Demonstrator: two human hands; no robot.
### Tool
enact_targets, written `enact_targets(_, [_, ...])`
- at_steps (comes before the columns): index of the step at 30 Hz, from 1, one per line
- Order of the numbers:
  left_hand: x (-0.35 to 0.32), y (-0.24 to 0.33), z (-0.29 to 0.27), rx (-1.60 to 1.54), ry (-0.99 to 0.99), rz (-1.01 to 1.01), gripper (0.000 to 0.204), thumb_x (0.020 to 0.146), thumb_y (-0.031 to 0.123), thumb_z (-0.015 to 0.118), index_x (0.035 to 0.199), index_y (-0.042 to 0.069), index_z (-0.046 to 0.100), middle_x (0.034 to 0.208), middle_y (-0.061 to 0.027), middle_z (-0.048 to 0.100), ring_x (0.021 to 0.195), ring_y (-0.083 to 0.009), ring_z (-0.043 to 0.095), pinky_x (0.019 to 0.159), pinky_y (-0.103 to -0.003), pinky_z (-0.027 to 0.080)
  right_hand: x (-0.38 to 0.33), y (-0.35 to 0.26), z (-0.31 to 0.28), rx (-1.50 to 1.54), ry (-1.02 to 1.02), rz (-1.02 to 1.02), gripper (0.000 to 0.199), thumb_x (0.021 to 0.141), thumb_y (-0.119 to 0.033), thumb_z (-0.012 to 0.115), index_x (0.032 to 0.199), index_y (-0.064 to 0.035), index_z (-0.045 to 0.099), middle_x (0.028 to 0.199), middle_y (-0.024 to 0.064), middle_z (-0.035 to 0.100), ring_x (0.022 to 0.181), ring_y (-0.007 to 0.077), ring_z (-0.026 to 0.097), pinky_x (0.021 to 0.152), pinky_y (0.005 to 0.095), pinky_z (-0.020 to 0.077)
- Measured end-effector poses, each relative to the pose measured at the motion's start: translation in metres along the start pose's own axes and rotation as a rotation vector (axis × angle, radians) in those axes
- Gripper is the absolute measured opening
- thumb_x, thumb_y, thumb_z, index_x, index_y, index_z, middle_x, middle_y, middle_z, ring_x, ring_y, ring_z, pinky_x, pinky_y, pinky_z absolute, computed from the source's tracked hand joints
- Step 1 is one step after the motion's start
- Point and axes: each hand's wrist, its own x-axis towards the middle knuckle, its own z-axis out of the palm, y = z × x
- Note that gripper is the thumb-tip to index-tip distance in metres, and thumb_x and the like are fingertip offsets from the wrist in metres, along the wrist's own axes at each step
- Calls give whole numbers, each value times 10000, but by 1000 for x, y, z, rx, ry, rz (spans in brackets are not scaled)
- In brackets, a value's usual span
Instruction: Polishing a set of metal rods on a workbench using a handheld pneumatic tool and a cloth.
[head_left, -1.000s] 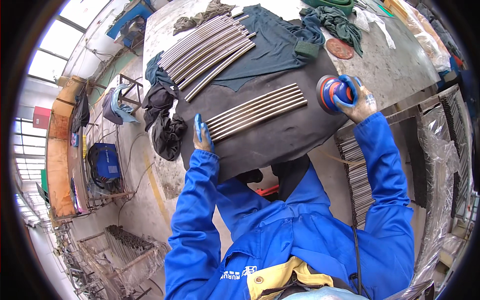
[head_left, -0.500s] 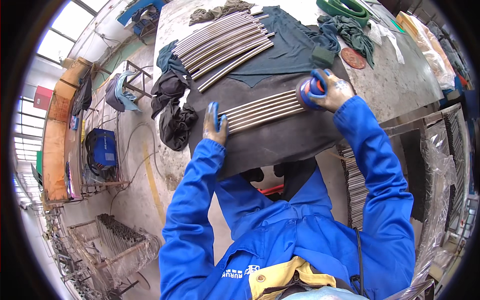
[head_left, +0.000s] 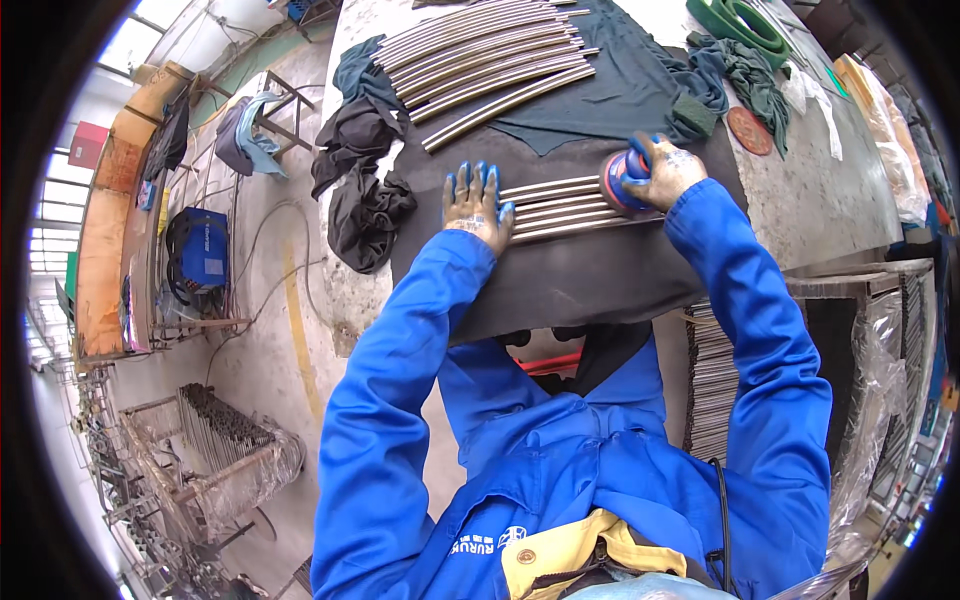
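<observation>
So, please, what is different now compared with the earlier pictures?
The right hand has brought the disc sander leftward, from beyond the nearer row of metal rods onto its right part. The left hand, at the row's left end, has spread its fingers. Nothing was released; the right hand still grips the sander. The farther group of rods stays on the teal cloth.

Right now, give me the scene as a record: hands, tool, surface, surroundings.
left hand: laid over left ends of near rods
right hand: gripping round blue-and-red disc tool
tool position: over near rods' right part; contact unclear
surface: dark sheet on table
beyond: larger rod batch, teal cloth
far right: green block, red-brown disc
</observation>
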Motion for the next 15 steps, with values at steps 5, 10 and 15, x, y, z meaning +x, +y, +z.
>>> enact_targets(5, [-4,1,1,-1,-2,21,716,943,457,405,1549,106,255,1608,-154,245,1490,-397,159,1200,-516,103,-6,-37,-4,0,-51,-38,678,760,-435,701,1347,-170,490,1190,211,596,997,384,661,843,457,547])
enact_targets(10, [-11,2,9,-80,56,48,708,939,455,398,1554,132,259,1614,-137,236,1495,-388,151,1208,-514,71,-18,-43,-3,10,-25,-113,676,761,-423,712,1347,-172,491,1201,212,590,998,391,661,837,470,551])
enact_targets(15, [-13,-1,14,-130,105,44,700,928,458,400,1551,162,280,1615,-122,239,1498,-383,149,1215,-515,44,-24,-18,-10,-13,-55,-20,670,766,-421,711,1349,-175,492,1223,210,581,998,391,662,844,473,552])
